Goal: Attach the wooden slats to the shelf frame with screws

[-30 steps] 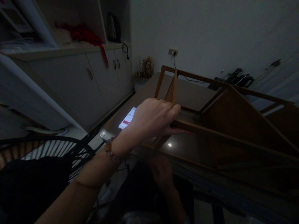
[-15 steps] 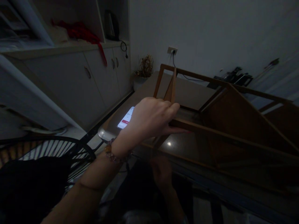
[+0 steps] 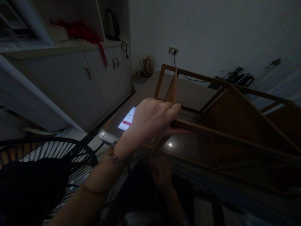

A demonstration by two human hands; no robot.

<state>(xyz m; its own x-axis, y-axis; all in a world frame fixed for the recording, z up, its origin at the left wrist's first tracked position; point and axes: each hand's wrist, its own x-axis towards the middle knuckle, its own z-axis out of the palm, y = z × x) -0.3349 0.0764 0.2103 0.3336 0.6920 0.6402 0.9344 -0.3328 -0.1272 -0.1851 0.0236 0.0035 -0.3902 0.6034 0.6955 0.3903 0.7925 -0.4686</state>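
Note:
A wooden frame rack (image 3: pixel 231 131) lies on its side on the dark table (image 3: pixel 188 94). My left hand (image 3: pixel 151 121), with a bead bracelet on the wrist, is closed over the rack's near left corner, fingers wrapped round a thin bar. My right hand (image 3: pixel 161 172) sits lower, in shadow just below the table's near edge under that same corner. Its fingers are too dark to make out. A lit phone (image 3: pixel 127 119) lies on the table just left of my left hand.
A black wire fan guard (image 3: pixel 58 150) stands at the lower left. White cabinets (image 3: pixel 77 81) line the left wall, with a kettle (image 3: pixel 113 26) and red cloth (image 3: pixel 82 31) on top. A potted dried plant (image 3: pixel 144 70) and wall socket (image 3: pixel 173 50) are behind the table.
Both hands stay where they were on the rack's corner. Only the view has shifted slightly.

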